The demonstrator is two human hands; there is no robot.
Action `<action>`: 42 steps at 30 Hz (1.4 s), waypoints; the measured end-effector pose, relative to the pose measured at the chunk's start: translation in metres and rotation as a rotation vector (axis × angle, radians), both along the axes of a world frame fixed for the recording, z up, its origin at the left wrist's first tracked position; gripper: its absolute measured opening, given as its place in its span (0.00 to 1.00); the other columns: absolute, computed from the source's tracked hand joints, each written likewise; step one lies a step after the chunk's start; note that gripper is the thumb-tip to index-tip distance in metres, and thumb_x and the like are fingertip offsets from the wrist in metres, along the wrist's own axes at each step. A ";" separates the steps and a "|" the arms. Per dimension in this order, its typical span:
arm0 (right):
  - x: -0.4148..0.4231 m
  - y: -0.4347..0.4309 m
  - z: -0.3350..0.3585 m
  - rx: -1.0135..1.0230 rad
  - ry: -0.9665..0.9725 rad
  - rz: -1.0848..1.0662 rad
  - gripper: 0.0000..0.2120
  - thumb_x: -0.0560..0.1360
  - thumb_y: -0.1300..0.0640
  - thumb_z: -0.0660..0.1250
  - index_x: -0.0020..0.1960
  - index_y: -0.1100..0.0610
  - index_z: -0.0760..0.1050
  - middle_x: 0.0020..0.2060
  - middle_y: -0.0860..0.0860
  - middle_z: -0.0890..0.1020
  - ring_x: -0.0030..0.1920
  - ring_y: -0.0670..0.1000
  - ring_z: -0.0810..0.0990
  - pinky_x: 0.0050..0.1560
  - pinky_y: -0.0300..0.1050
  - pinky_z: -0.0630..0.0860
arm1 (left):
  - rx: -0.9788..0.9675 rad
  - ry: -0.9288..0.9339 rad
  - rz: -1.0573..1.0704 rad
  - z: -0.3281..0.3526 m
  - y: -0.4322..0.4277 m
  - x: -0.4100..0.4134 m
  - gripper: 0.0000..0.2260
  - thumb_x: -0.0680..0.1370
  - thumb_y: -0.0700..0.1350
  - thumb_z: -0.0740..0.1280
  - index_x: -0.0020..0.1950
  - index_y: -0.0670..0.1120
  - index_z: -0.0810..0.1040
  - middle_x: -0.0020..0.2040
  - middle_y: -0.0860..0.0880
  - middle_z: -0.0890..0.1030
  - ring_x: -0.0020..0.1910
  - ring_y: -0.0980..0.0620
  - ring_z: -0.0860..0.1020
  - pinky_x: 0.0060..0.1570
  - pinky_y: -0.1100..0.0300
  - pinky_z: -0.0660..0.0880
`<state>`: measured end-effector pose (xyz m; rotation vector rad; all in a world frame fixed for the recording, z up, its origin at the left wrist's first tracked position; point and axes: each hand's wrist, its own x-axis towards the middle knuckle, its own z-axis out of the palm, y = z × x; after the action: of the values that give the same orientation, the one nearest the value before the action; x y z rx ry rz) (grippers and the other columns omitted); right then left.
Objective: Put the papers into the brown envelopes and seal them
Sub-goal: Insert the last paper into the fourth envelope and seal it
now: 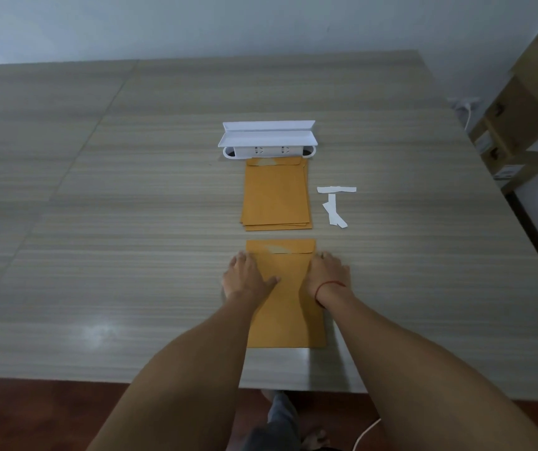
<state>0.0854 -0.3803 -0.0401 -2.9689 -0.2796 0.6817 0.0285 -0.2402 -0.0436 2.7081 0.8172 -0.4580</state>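
Observation:
A brown envelope (285, 307) lies flat on the table near the front edge, its flap folded down at the far end. My left hand (248, 276) rests flat on its left edge, fingers spread. My right hand (327, 275) presses flat on its right edge; a red string circles that wrist. Farther back lies a stack of brown envelopes (276, 196). Behind the stack a folded pile of white papers (267, 135) sits on top of a white socket box. No paper shows outside the near envelope.
Several white peel-off strips (335, 206) lie right of the stack. The white socket box (269, 152) is set into the wooden table (114, 222). Cardboard boxes (527, 118) stand on a frame past the table's right edge. A white cable (366, 432) runs over the floor below.

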 end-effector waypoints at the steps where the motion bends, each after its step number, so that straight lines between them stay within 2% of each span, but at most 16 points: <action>1: -0.002 0.000 0.002 0.043 -0.015 -0.057 0.19 0.78 0.58 0.59 0.69 0.57 0.67 0.66 0.56 0.70 0.66 0.56 0.70 0.64 0.51 0.68 | -0.020 -0.031 0.038 0.000 0.000 -0.004 0.36 0.72 0.63 0.68 0.72 0.42 0.65 0.70 0.44 0.68 0.70 0.45 0.67 0.65 0.50 0.72; 4: -0.004 0.000 0.002 0.200 0.055 -0.286 0.16 0.77 0.55 0.61 0.64 0.58 0.70 0.62 0.56 0.73 0.62 0.57 0.74 0.59 0.50 0.74 | -0.057 -0.083 0.110 0.003 -0.002 -0.009 0.28 0.74 0.59 0.69 0.66 0.42 0.70 0.64 0.43 0.70 0.65 0.44 0.69 0.63 0.51 0.72; 7: -0.004 0.003 -0.003 0.339 0.164 -0.475 0.21 0.74 0.53 0.67 0.65 0.59 0.70 0.62 0.57 0.74 0.62 0.59 0.75 0.57 0.50 0.75 | -0.116 -0.043 0.203 0.006 -0.006 -0.008 0.32 0.71 0.58 0.72 0.67 0.42 0.66 0.64 0.42 0.70 0.65 0.43 0.70 0.64 0.52 0.70; 10: -0.004 0.003 -0.007 0.377 0.215 -0.586 0.26 0.71 0.55 0.72 0.66 0.60 0.68 0.63 0.58 0.75 0.63 0.60 0.76 0.58 0.51 0.76 | -0.213 -0.022 0.381 0.004 -0.007 -0.007 0.39 0.65 0.58 0.77 0.67 0.42 0.64 0.64 0.42 0.71 0.66 0.43 0.70 0.65 0.51 0.71; 14: 0.000 0.002 -0.016 0.396 0.250 -0.594 0.24 0.71 0.61 0.72 0.65 0.60 0.71 0.61 0.57 0.77 0.61 0.59 0.77 0.55 0.49 0.77 | -0.322 -0.042 0.518 -0.002 -0.002 -0.008 0.44 0.60 0.55 0.81 0.67 0.41 0.64 0.65 0.42 0.71 0.67 0.43 0.69 0.65 0.50 0.72; 17: 0.003 0.000 -0.019 0.416 0.270 -0.550 0.13 0.72 0.63 0.69 0.55 0.60 0.73 0.52 0.55 0.80 0.51 0.56 0.79 0.42 0.43 0.73 | -0.364 -0.054 0.554 -0.004 0.000 -0.007 0.42 0.60 0.54 0.82 0.66 0.41 0.65 0.63 0.43 0.73 0.65 0.44 0.71 0.63 0.49 0.74; 19: 0.005 -0.004 -0.016 0.437 0.282 -0.544 0.10 0.72 0.64 0.67 0.50 0.57 0.70 0.47 0.54 0.77 0.46 0.55 0.77 0.39 0.42 0.73 | -0.374 -0.053 0.568 -0.005 0.000 -0.006 0.42 0.59 0.55 0.82 0.65 0.41 0.68 0.61 0.44 0.74 0.64 0.44 0.73 0.62 0.49 0.75; 20: 0.006 -0.006 -0.012 0.452 0.298 -0.551 0.10 0.72 0.64 0.68 0.52 0.56 0.72 0.48 0.54 0.78 0.47 0.55 0.78 0.42 0.43 0.75 | -0.372 -0.044 0.572 -0.006 0.000 -0.005 0.42 0.58 0.56 0.82 0.64 0.41 0.69 0.61 0.44 0.74 0.63 0.44 0.73 0.62 0.49 0.75; 22: 0.008 -0.012 -0.006 0.522 0.353 -0.588 0.15 0.73 0.63 0.69 0.60 0.58 0.75 0.55 0.55 0.80 0.56 0.56 0.79 0.54 0.47 0.76 | -0.367 -0.027 0.582 -0.005 -0.002 -0.003 0.42 0.58 0.58 0.81 0.64 0.42 0.69 0.62 0.43 0.74 0.64 0.44 0.72 0.63 0.49 0.74; 24: 0.013 -0.016 0.001 0.624 0.404 -0.633 0.20 0.75 0.62 0.69 0.66 0.60 0.72 0.61 0.56 0.78 0.63 0.56 0.76 0.62 0.48 0.72 | -0.385 -0.030 0.593 -0.004 -0.004 0.002 0.43 0.59 0.61 0.78 0.66 0.42 0.69 0.64 0.43 0.73 0.66 0.43 0.71 0.65 0.48 0.72; 27: 0.024 -0.012 0.016 0.731 0.473 -0.656 0.26 0.74 0.61 0.71 0.70 0.59 0.67 0.66 0.56 0.73 0.67 0.56 0.73 0.69 0.50 0.69 | -0.426 -0.110 0.618 0.007 -0.006 0.011 0.43 0.60 0.64 0.76 0.66 0.42 0.68 0.64 0.43 0.73 0.66 0.43 0.71 0.64 0.47 0.72; 32: 0.062 0.000 0.037 0.770 0.550 -0.580 0.30 0.71 0.59 0.75 0.70 0.57 0.68 0.66 0.55 0.75 0.64 0.55 0.76 0.68 0.54 0.71 | -0.425 -0.194 0.731 0.023 0.007 0.033 0.46 0.60 0.69 0.74 0.66 0.41 0.66 0.64 0.41 0.72 0.65 0.41 0.72 0.63 0.47 0.72; 35: 0.091 0.003 0.048 0.786 0.511 -0.601 0.30 0.71 0.59 0.74 0.70 0.57 0.68 0.65 0.54 0.75 0.64 0.55 0.76 0.68 0.54 0.71 | -0.528 -0.227 0.734 0.032 0.024 0.058 0.40 0.61 0.68 0.74 0.60 0.40 0.73 0.53 0.42 0.79 0.54 0.42 0.78 0.53 0.48 0.79; 37: 0.111 0.012 0.056 0.795 0.475 -0.629 0.29 0.72 0.60 0.74 0.70 0.58 0.68 0.66 0.54 0.74 0.64 0.55 0.75 0.68 0.53 0.71 | -0.529 -0.269 0.704 0.040 0.037 0.077 0.35 0.61 0.67 0.74 0.54 0.40 0.77 0.48 0.44 0.81 0.47 0.43 0.80 0.48 0.50 0.80; 39: 0.135 0.027 0.057 0.801 0.453 -0.643 0.28 0.72 0.60 0.73 0.69 0.58 0.68 0.67 0.55 0.74 0.65 0.56 0.74 0.68 0.52 0.70 | -0.526 -0.284 0.686 0.047 0.052 0.103 0.34 0.60 0.67 0.74 0.52 0.40 0.78 0.47 0.43 0.82 0.47 0.42 0.81 0.47 0.50 0.80; 42: 0.164 0.051 0.055 0.804 0.405 -0.702 0.25 0.73 0.61 0.73 0.68 0.60 0.69 0.66 0.57 0.74 0.65 0.57 0.74 0.68 0.49 0.70 | -0.519 -0.287 0.658 0.043 0.072 0.142 0.40 0.55 0.68 0.73 0.56 0.40 0.78 0.50 0.41 0.82 0.50 0.42 0.82 0.47 0.49 0.80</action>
<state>0.2490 -0.3290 0.0151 -1.9096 0.4080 0.7875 0.1708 -0.1677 -0.0005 1.8392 1.2227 -0.0988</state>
